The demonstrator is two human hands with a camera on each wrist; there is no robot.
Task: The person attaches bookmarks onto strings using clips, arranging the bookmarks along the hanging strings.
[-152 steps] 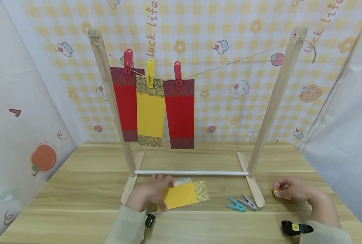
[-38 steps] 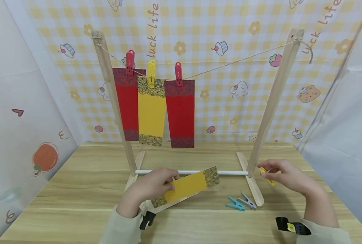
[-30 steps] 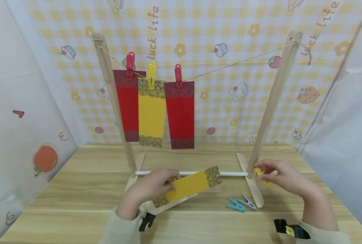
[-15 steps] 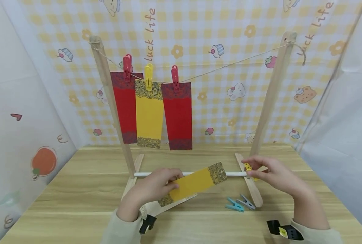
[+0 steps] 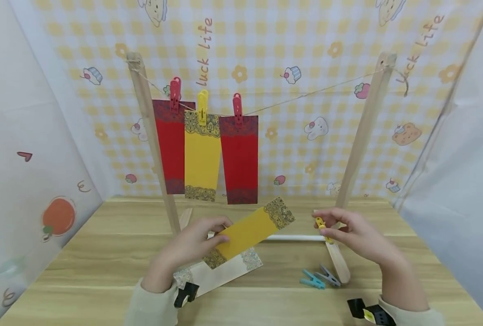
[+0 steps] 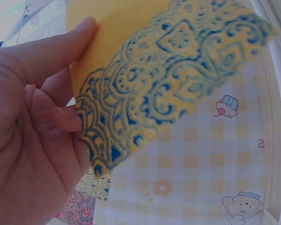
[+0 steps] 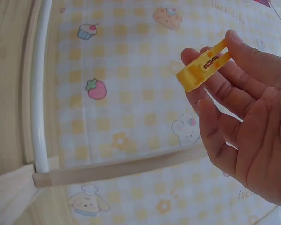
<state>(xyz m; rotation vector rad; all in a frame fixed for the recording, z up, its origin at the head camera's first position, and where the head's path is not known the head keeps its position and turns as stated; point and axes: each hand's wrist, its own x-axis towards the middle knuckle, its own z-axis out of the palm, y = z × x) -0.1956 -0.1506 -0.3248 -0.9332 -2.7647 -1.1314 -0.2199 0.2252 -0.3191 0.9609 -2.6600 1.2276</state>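
My left hand (image 5: pixel 198 242) pinches a yellow paper card (image 5: pixel 247 233) with dark lace-patterned ends, holding it tilted above the table. Below it lies a white card (image 5: pixel 221 275) with grey patterned ends. In the left wrist view the thumb presses on the face of the yellow card (image 6: pixel 168 79). My right hand (image 5: pixel 357 233) pinches a yellow clothespin (image 5: pixel 322 226) by the rack's right post; the right wrist view shows the clothespin (image 7: pixel 203 68) between thumb and fingers. Three cards hang from the string: a red card (image 5: pixel 169 154), a yellow patterned card (image 5: pixel 202 158) and another red card (image 5: pixel 240 163).
A wooden rack with a right post (image 5: pixel 365 131), a left post (image 5: pixel 153 136) and a white crossbar (image 5: pixel 294 237) carries the sagging string (image 5: pixel 306 95). A blue clothespin (image 5: pixel 312 280) and a grey clothespin (image 5: pixel 327 276) lie on the table (image 5: pixel 278 303) near the right foot.
My left hand has lifted the yellow card off the white one and raised its patterned end. My right hand has picked up the yellow clothespin at the far right and carried it leftward.
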